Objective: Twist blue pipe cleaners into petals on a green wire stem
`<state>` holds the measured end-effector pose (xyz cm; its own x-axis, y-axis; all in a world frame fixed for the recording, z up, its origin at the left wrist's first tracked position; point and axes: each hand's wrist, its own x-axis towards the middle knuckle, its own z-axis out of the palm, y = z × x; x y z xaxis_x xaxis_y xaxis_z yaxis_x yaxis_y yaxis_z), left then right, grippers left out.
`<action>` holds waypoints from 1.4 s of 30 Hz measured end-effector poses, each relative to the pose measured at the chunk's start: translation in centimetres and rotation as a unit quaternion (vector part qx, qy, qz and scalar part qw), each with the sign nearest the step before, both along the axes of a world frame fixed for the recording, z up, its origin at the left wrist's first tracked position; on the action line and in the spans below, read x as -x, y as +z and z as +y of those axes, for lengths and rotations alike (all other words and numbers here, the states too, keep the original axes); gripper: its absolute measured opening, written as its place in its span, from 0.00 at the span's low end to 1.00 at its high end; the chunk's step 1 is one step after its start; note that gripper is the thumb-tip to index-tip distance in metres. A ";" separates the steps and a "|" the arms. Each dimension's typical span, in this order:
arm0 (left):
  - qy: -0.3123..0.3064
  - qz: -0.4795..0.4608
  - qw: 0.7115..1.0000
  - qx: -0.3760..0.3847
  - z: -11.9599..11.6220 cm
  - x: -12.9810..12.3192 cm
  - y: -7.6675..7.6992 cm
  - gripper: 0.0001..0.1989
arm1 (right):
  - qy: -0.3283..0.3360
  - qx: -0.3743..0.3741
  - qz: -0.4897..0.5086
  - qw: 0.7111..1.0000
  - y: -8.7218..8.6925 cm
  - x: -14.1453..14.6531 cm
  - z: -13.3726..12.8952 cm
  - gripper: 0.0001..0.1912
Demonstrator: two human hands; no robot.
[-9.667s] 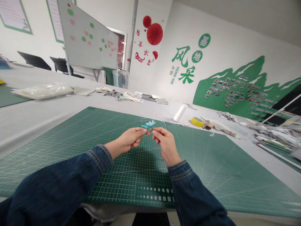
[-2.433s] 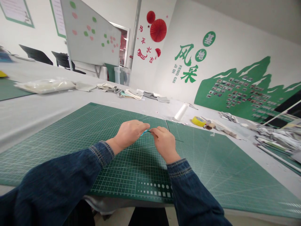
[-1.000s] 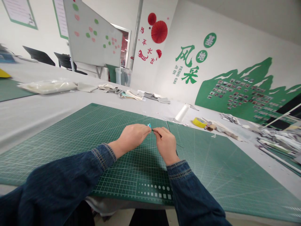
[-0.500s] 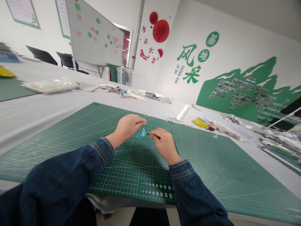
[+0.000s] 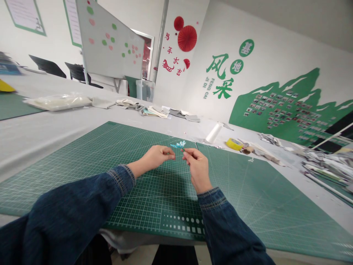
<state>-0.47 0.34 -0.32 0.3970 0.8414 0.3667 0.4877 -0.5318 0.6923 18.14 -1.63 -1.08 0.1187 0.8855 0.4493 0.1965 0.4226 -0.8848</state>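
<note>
My right hand [image 5: 199, 166] pinches the lower end of a small blue-and-white flower-like piece [image 5: 179, 145]. Its petals or loops stand up and lean left above the fingertips; its material is too small to tell. My left hand [image 5: 157, 157] hovers just to the left, thumb and forefinger pressed together. Whether a fine thread or anything else is in that pinch cannot be made out. Both hands are held above a green gridded cutting mat [image 5: 116, 147].
A second green mat [image 5: 248, 198] adjoins on the right. Beyond lie a white roll [image 5: 214, 132], a yellow tape roll [image 5: 234, 144] and fabric scraps [image 5: 156, 111]. A plastic-wrapped bundle [image 5: 59, 102] rests at the far left. Cluttered strips [image 5: 325, 165] cover the right side.
The flower-like piece has turned from hanging left and low to standing up over my right fingertips. My left hand has lowered and moved slightly right.
</note>
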 end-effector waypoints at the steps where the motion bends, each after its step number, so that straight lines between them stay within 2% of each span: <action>1: -0.001 0.003 1.000 -0.004 -0.3 -0.1 0.2 0.10 | -0.008 0.002 0.000 1.000 -0.1 0.0 0.1 0.09; 3: 0.001 0.021 0.999 -0.032 -0.8 -0.4 0.6 0.10 | -0.026 0.005 -0.008 1.000 -0.2 -0.1 0.2 0.10; 5: 0.009 0.066 0.993 -0.096 -1.4 -0.5 0.9 0.10 | -0.046 0.005 -0.029 0.999 -0.2 -0.2 0.2 0.11; 10: 0.033 0.171 0.948 -0.265 -2.2 -0.6 1.2 0.10 | -0.083 -0.017 -0.109 0.990 0.4 -0.4 -0.1 0.09; 15: 0.065 0.192 0.906 -0.372 -2.5 -0.4 1.5 0.12 | -0.110 -0.107 -0.291 0.944 1.0 -0.5 -0.7 0.10; 19: 0.103 0.179 0.889 -0.410 -2.2 0.1 1.6 0.10 | -0.115 -0.123 -0.367 0.915 1.3 -0.3 -1.2 0.10; 21: 0.108 0.172 0.895 -0.397 -2.0 0.3 1.6 0.10 | -0.106 -0.134 -0.396 0.902 1.3 -0.2 -1.3 0.10; 24: 0.102 0.137 0.926 -0.337 -1.4 0.6 1.6 0.10 | -0.066 -0.157 -0.413 0.895 1.3 -0.1 -1.3 0.11; 26: 0.094 0.095 0.952 -0.275 -0.9 0.8 1.7 0.09 | -0.026 -0.164 -0.397 0.903 1.3 0.0 -1.4 0.11; 30: 0.060 -0.015 0.991 -0.120 0.1 1.3 1.7 0.07 | 0.056 -0.136 -0.303 0.942 1.5 0.0 -1.3 0.10; 33: 0.037 -0.107 0.994 0.000 0.7 1.4 1.3 0.07 | 0.093 -0.092 -0.203 0.971 1.7 0.0 -1.1 0.07; 35: 0.029 -0.134 0.990 0.044 0.9 1.3 0.9 0.09 | 0.107 -0.044 -0.124 0.985 1.6 0.0 -1.0 0.06; 38: 0.012 -0.146 0.987 0.069 0.7 0.8 0.3 0.11 | 0.105 0.023 -0.008 0.994 1.4 0.1 -0.8 0.05; 42: -0.025 -0.156 0.984 0.080 0.0 -0.1 0.0 0.11 | 0.076 0.037 0.058 0.995 1.2 0.3 -0.8 0.07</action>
<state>-0.38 0.38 -0.31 0.3289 0.8800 0.3426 0.2139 -0.4228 0.8806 17.85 -2.39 0.11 0.0272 0.9271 0.3737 0.0302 0.3730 -0.9274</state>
